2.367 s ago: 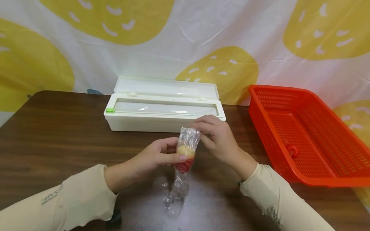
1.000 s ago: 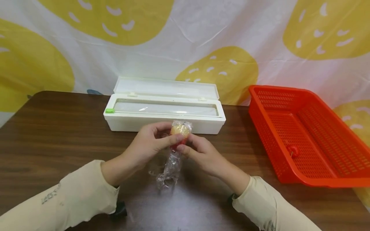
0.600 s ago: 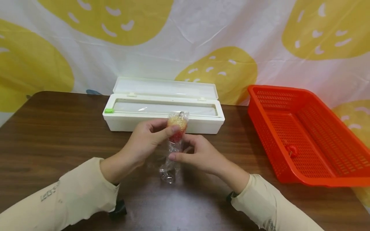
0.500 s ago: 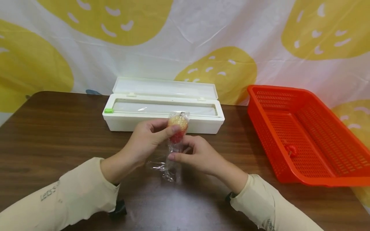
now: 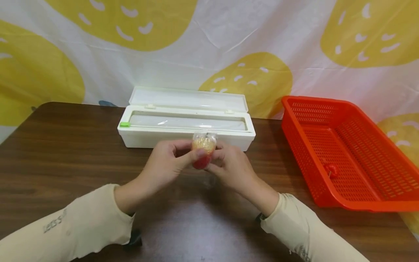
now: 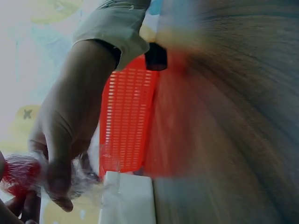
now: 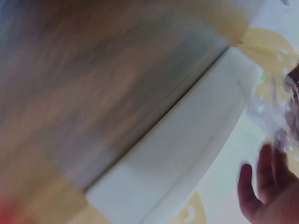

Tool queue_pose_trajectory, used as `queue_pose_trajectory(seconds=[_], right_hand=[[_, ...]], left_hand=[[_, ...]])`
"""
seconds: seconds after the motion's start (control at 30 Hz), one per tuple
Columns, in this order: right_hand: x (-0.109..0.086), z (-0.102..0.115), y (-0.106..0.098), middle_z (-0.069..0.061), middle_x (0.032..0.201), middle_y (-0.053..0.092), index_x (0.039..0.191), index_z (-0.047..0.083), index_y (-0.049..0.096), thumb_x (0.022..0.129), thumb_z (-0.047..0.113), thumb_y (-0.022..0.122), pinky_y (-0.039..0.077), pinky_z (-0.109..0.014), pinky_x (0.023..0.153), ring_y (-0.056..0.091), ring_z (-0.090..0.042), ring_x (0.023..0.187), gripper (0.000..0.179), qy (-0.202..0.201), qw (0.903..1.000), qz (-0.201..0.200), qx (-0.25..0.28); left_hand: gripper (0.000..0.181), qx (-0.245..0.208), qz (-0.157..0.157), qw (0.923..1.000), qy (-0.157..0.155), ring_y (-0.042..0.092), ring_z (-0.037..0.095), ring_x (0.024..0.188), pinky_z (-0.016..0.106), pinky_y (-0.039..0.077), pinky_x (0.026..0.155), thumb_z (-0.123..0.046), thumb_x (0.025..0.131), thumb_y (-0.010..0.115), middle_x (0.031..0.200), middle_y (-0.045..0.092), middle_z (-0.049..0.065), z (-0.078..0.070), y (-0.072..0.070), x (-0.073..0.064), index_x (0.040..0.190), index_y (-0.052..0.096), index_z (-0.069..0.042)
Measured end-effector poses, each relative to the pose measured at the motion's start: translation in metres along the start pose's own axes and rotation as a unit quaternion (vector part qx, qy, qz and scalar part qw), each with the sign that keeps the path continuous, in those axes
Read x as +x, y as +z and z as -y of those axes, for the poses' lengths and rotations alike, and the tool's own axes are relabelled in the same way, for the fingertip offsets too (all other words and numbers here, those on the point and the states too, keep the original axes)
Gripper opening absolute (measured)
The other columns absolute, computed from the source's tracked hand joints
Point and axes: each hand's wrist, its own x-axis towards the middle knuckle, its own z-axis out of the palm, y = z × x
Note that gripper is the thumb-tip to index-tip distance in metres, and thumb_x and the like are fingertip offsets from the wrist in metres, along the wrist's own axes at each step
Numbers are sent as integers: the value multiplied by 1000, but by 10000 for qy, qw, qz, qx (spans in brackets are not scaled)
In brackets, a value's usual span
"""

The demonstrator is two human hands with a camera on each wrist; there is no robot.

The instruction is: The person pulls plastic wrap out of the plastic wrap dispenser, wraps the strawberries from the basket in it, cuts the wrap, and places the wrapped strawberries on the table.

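Observation:
A red and yellow, fruit-like piece, wrapped in clear cling film, is held up in front of the white box in the head view. My left hand grips it from the left, thumb across its front. From the right, my right hand has curled fingers and thumb against its side and lower end. In the left wrist view, cling film trails past the right fingers, beyond the red end. Loose film also shows above the right fingertips in the right wrist view. The far side of the piece is hidden.
Behind the hands stands a white cling film box, lid raised, roll inside, green slider at its left. A red plastic basket to the right contains a small red item. A patterned cloth hangs behind the brown table.
My right hand has gone from folding the film's top end to its lower tail, then up behind the piece. The tail that hung below has gone from the head view. The left hand keeps its grip.

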Motion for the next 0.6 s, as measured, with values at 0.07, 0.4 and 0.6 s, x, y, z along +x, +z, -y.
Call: queue_pose_trajectory(seconds=[0.07, 0.4, 0.6], right_hand=[[1, -2, 0, -1, 83, 64, 78, 16, 75, 73, 14, 78, 49, -32, 62, 60, -16, 74, 6, -502, 9938, -484, -868], [7, -1, 3, -5, 79, 60, 74, 14, 69, 66, 7, 75, 44, -33, 61, 55, -23, 71, 12, -1424, 9601, -1654, -1747], [5, 5, 6, -9, 106, 61, 125, 7, 56, 62, 40, 87, 52, -37, 74, 61, -24, 91, 77, -363, 9828, -533, -1729]], left_hand=[[31, 88, 57, 9999, 67, 59, 4, 80, 21, 51, 69, -27, 87, 68, 100, 73, 11, 1, -2, -2, 107, 71, -3], [35, 58, 163, 9998, 4, 60, 2, 79, 20, 51, 70, -27, 86, 69, 98, 73, 12, -5, -12, -9, 108, 70, 0], [39, -165, -186, 9995, -170, 60, 3, 88, 17, 49, 76, -28, 88, 67, 108, 70, 15, -3, -18, -5, 115, 66, -1]])
